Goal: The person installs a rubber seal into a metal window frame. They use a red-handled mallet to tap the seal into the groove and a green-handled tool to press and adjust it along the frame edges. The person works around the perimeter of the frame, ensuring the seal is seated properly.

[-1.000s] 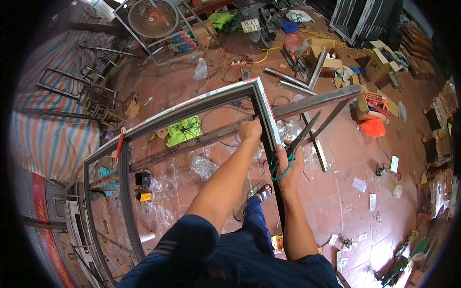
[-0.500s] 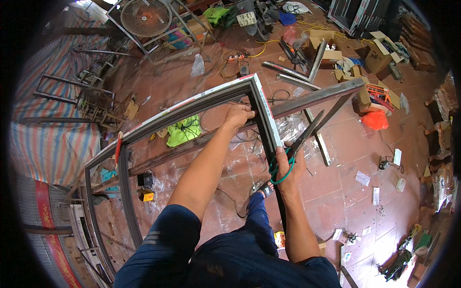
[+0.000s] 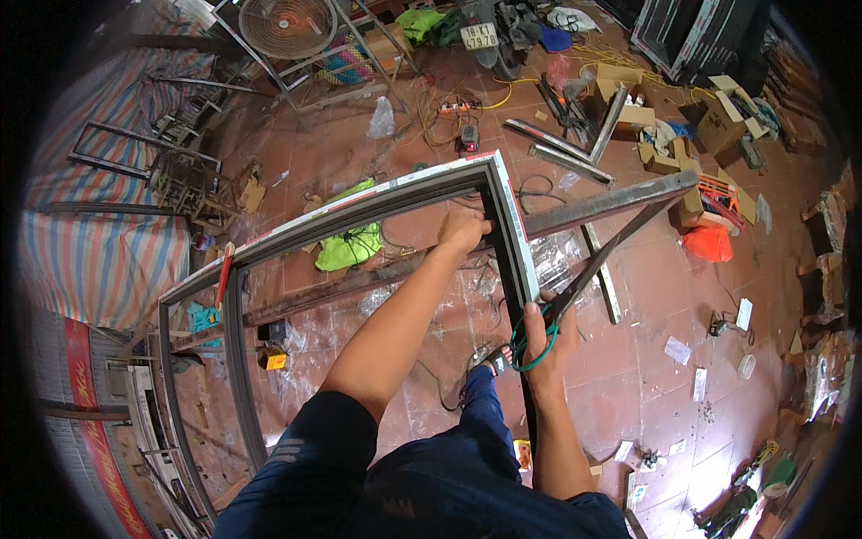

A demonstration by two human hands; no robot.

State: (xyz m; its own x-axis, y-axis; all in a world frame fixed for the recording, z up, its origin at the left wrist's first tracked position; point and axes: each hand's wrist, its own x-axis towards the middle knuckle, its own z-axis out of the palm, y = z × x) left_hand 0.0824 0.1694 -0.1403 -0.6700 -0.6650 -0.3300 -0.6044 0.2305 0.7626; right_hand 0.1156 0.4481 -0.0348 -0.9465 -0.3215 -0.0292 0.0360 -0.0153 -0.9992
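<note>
A large dark window or door frame (image 3: 353, 207), with white film along its outer edge, lies across metal supports in front of me. My left hand (image 3: 462, 231) is inside its far right corner, fingers curled against the inner side of the right bar. Whatever those fingers may pinch is hidden. In my right hand (image 3: 549, 341) is a pair of scissors (image 3: 569, 295) with green loop handles, blades pointing up and away. That hand also rests by the outer side of the right bar, thumb beside the white film.
A rusty metal beam (image 3: 620, 199) runs beneath the frame. A red tool (image 3: 223, 283) hangs on its left part. Bright green cloth (image 3: 350, 245) lies on the tiles. Cardboard boxes (image 3: 633, 116), metal bars and cables are scattered beyond; a fan (image 3: 285, 27) stands far left.
The view has shifted slightly, so the scene sits a little lower and to the right. My left hand has turned into a tighter curl, and the scissors' blades look closer together.
</note>
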